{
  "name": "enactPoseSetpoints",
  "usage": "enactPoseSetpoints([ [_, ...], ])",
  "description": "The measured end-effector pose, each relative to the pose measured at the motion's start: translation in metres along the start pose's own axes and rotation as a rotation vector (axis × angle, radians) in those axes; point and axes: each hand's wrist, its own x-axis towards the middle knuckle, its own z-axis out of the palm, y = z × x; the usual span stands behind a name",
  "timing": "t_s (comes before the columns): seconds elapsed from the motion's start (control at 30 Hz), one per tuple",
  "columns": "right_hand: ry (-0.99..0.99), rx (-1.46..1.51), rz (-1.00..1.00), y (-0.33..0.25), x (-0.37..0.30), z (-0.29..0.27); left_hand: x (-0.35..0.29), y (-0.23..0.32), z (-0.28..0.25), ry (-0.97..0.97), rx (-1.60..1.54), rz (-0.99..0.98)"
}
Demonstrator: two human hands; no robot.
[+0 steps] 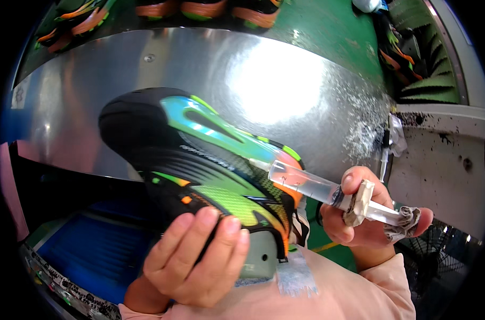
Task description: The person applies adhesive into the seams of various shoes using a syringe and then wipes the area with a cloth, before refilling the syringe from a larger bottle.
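We had the shoe (200, 165) up in front of the steel sheet (264, 74), toe pointing away and to the left of it, heel end down toward us. Shoe was black with green, blue and orange panels.

Left hand (197, 256) was closed around the shoe's heel end from below, fingers (210, 234) wrapped over the green side panel. A grey last showed inside the shoe, just beside that hand.

Right hand (360, 213) was closed on a clear syringe (306, 184), right of the shoe. Thumb sat on the barrel's rear; plunger end, wrapped in tape, stuck out past the fingers to the right. The syringe's tip touched the shoe's upper near the orange patch by the collar. Barrel tilted up-left toward the shoe.

Beyond the shoe, the steel sheet curved across the view with a bright glare spot. Above it ran a green belt (328, 26) carrying more shoes (210, 8) in the same colours, well apart from ours. Right of the shoe, past the syringe, stood a white desk (439, 160) with black specks. Lower left of the shoe we saw a blue tray (93, 250). Pink sleeves covered both our forearms below the shoe.
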Motion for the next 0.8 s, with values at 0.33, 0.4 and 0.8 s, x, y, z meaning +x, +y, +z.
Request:
enactPoseSetpoints([
  [0.33,0.109,0.017,0.091,-0.004,-0.049,-0.010,-0.023,0.008,0.013,0.049,-0.007,-0.004],
  [0.4,0.111,0.062,0.090,-0.013,-0.048,-0.001,-0.023,0.008,0.012,0.040,-0.014,0.003],
  [0.8,0.323,-0.443,0.598,-0.086,0.000,0.057,-0.010,0.001,-0.002,-0.020,-0.095,0.092],
])
